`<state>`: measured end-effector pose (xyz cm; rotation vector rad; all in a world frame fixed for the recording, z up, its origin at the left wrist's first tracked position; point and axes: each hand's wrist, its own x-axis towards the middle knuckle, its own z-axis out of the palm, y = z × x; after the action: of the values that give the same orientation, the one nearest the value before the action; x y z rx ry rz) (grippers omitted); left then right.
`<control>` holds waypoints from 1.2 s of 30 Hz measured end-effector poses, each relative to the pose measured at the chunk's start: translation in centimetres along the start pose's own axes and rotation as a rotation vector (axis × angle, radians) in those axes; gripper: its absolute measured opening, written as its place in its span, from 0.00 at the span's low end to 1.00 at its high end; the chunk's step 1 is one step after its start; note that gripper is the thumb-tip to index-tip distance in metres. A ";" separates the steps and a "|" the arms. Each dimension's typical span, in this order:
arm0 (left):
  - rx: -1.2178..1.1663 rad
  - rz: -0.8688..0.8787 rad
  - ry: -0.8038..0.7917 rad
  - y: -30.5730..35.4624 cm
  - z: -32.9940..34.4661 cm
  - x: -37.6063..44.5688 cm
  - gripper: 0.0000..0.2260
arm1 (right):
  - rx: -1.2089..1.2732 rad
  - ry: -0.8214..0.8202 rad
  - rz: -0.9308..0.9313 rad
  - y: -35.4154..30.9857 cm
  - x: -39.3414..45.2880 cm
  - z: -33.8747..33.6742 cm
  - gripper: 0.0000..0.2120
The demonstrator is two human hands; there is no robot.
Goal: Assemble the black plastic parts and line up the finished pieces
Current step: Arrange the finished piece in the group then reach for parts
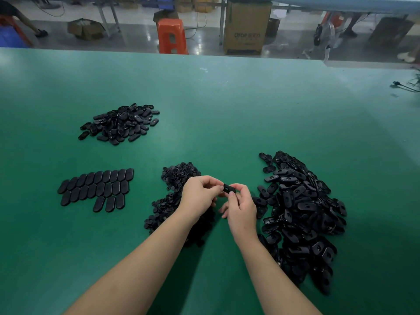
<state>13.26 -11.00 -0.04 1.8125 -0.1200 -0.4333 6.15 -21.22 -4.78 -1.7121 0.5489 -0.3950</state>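
Fingertips of left hand (200, 193) and right hand (241, 206) pinch one black part (228, 189) between both grips.

Both forearms are bare to the frame's edge, the left hand (200, 194) and right hand (241, 209) without gloves, rings or watch.

dim overhead light, warped edges

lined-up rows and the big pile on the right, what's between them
In the head view, the small-parts pile and both hands, left and right, pinching one black part, lie between the rows and the big pile.
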 end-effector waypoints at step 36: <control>0.234 0.055 -0.071 -0.2 0.4 0.6 0.03 | -0.047 0.012 -0.008 0.3 0.3 -0.2 0.08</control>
<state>13.68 -11.48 -0.44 2.0186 -0.2789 -0.4593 6.31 -21.59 -5.08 -1.7581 0.5643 -0.4011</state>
